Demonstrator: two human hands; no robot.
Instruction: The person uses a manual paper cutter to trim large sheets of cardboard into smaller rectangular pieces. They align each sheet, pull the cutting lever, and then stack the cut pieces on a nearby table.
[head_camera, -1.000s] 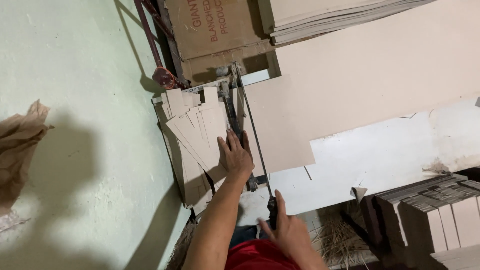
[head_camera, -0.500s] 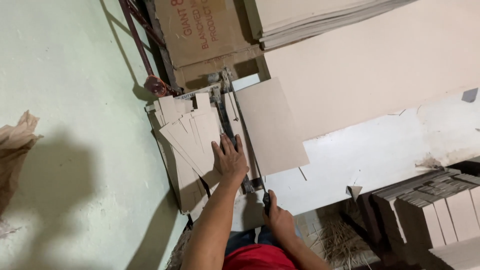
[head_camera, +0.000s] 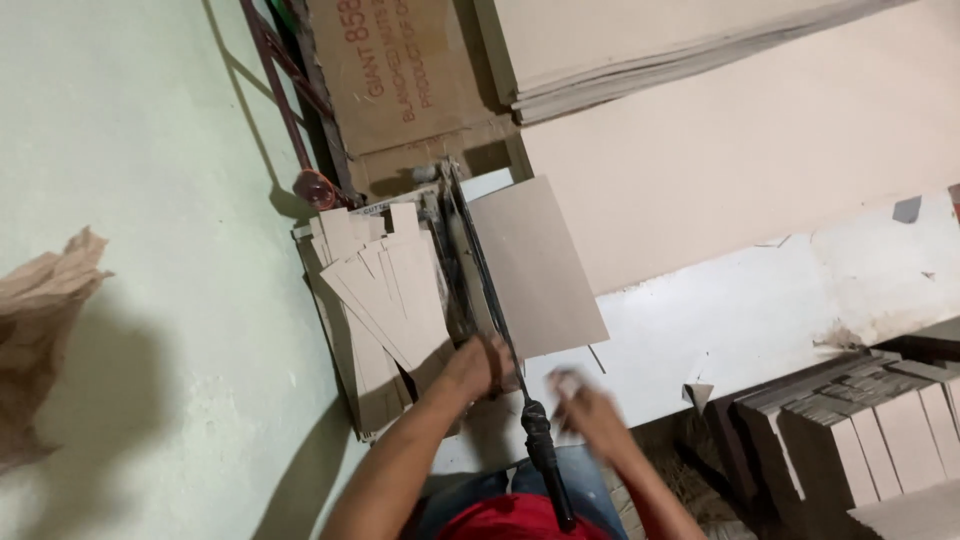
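A lever paper cutter (head_camera: 462, 262) lies on a white bench, its long blade arm down and its black handle (head_camera: 541, 455) pointing toward me. A tan cardboard sheet (head_camera: 537, 265) rests on the cutter bed to the right of the blade. Several fanned cut strips (head_camera: 388, 287) are piled on the left. My left hand (head_camera: 478, 366) sits curled at the near end of the cutter, by the strips' lower edge; what it grips is hidden. Blurred, my right hand (head_camera: 588, 408) hovers just right of the handle, apart from it and holding nothing.
Large tan board sheets (head_camera: 720, 140) cover the bench beyond the cutter. A brown carton (head_camera: 400, 70) stands at its far end beside a red metal frame (head_camera: 300, 120). Stacked cut pieces (head_camera: 860, 420) sit at lower right. Crumpled brown paper (head_camera: 45, 340) lies at far left.
My right hand pulled the blade handle down and let go of it. My left hand slid from flat on the strips toward me and curled at the cutter's near end.
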